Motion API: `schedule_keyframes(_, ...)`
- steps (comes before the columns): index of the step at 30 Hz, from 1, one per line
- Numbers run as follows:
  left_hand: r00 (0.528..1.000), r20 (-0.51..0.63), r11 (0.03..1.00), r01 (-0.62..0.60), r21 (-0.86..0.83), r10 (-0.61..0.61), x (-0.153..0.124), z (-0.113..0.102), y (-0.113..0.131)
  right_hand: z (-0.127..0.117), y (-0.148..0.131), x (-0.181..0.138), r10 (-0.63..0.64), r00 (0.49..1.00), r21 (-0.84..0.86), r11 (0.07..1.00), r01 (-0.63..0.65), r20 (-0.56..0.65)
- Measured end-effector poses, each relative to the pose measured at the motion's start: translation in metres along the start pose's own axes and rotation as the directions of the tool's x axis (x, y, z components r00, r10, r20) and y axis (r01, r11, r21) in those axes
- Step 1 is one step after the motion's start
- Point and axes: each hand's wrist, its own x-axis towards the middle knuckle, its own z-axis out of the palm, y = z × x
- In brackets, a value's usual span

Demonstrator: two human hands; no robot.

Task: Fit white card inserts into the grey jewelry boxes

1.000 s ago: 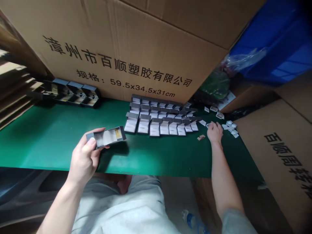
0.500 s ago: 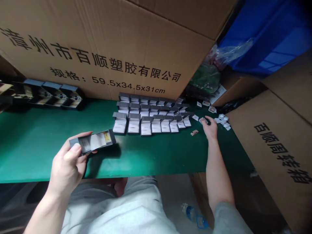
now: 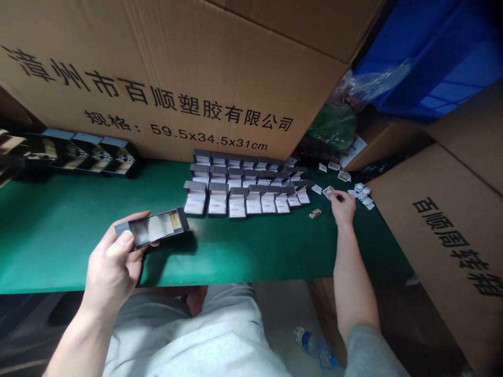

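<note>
My left hand is closed around an opened dark grey jewellery box, held tilted above the green table with its pale inside facing up. A yellowish patch shows near the box's right end. Over on the right, my right hand has its fingers at a small white insert on the table, thumb and fingers closed on its edge. Several similar small white pieces lie just beyond that hand. A brownish small piece rests to its left.
Rows of opened grey boxes with white insides stand mid-table. Larger dark boxes line the back left. A big cardboard carton rises behind, another carton stands at right. A blue bin and plastic bags are at the back right.
My right hand has shifted slightly at the small white insert, its fingers closer together. My left hand keeps the box in nearly the same place.
</note>
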Motion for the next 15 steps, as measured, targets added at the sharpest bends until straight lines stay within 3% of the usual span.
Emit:
schedule_keyframes(8,0.999,0.035,0.997,-0.032,0.070,0.029,-0.0025,-0.0020,-0.0017,0.0006,0.0084,0.0060,0.169,0.958,0.170,0.977,-0.131,-0.234)
schedule_keyframes(15,0.998,0.049,0.999,-0.042,-0.009,0.043,0.0011,-0.0041,-0.0032,0.0049,0.0053,0.0033,0.280,0.933,0.326,0.924,-0.198,-0.227)
